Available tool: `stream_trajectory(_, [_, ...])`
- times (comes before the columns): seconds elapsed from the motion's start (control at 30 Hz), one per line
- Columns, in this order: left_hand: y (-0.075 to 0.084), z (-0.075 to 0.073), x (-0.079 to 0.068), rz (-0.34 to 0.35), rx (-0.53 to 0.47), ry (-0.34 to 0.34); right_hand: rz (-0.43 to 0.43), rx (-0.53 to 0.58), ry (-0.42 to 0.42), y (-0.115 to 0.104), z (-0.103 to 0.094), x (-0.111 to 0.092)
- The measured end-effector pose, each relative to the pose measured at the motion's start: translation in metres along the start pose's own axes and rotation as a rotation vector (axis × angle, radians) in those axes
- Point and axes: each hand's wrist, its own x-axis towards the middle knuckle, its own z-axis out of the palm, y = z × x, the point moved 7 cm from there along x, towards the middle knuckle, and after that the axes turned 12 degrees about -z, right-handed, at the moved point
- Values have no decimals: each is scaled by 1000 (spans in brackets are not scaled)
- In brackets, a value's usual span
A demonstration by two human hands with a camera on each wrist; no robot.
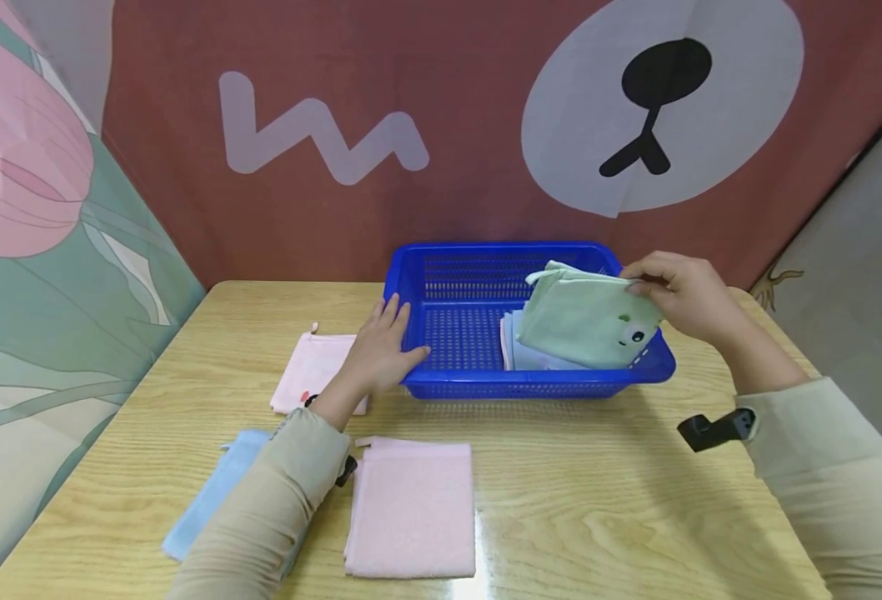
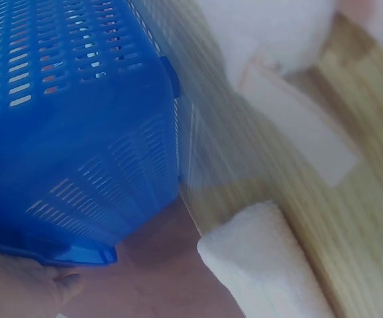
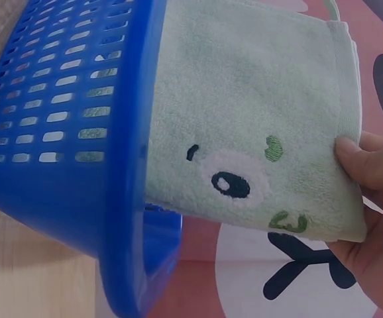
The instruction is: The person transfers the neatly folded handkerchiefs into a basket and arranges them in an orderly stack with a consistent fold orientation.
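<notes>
My right hand pinches a folded light green towel by its upper edge, thumb on the near face. The towel hangs tilted over the right part of a blue plastic basket. An embroidered animal face shows on it in the right wrist view, where the basket's rim crosses in front. Beneath it in the basket lie a folded light blue towel and a pink edge. With fingers spread and fairly straight, my left hand rests on the basket's left rim.
A folded pink towel lies on the wooden table in front of the basket. Another pink towel is left of it, partly behind my left hand. A blue towel lies partly under my left sleeve. A printed cloth hangs behind.
</notes>
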Motion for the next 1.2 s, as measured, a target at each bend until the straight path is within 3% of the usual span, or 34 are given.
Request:
stream_trajectory(0.17, [0, 0, -1, 2, -1, -1, -5, 1, -21, 2, 4, -1])
stream_trajectory(0.43, [1, -1, -1, 3, -6, 0, -83, 7, -59, -1, 11, -3])
stream_trajectory(0.7, [1, -2, -1, 0, -1, 1, -55, 34, -113, 1, 20, -2])
stream_trajectory(0.9, [0, -1, 0, 3, -2, 9, -123, 7, -137, -2, 26, -1])
stream_trajectory(1.2, [0, -1, 0, 2, -2, 12, -247, -4, -87, -6, 32, 1])
